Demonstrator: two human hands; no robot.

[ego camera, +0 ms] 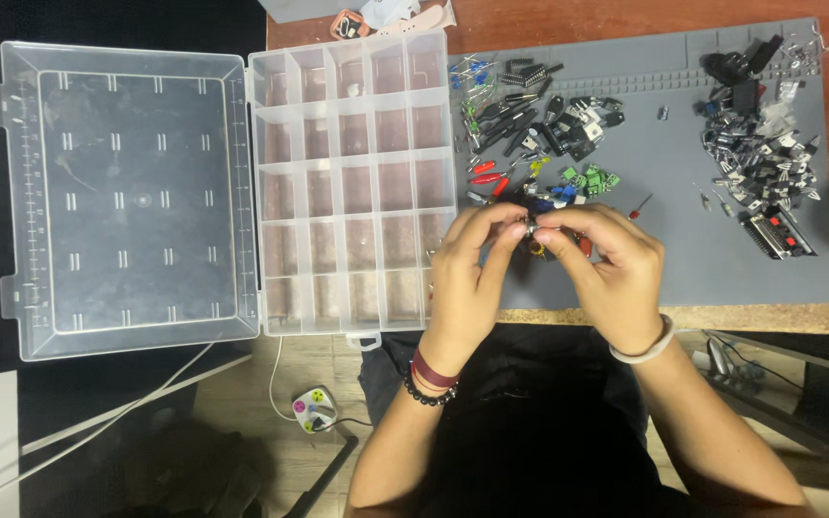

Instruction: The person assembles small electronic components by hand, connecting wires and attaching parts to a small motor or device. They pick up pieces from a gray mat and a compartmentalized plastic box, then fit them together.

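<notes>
Both hands meet over the near edge of a grey work mat. My left hand and my right hand pinch a small metallic electronic part between their fingertips. Just under the fingers lie a small yellow part and a red one, partly hidden. Beyond the hands a heap of small parts spreads over the mat: black chips, green and blue terminal blocks, red-tipped pieces, coloured LEDs.
A clear plastic compartment box lies open to the left, its lid folded flat beyond the table edge. Another pile of black and silver components sits at the mat's right. A white cable and plug lie on the floor.
</notes>
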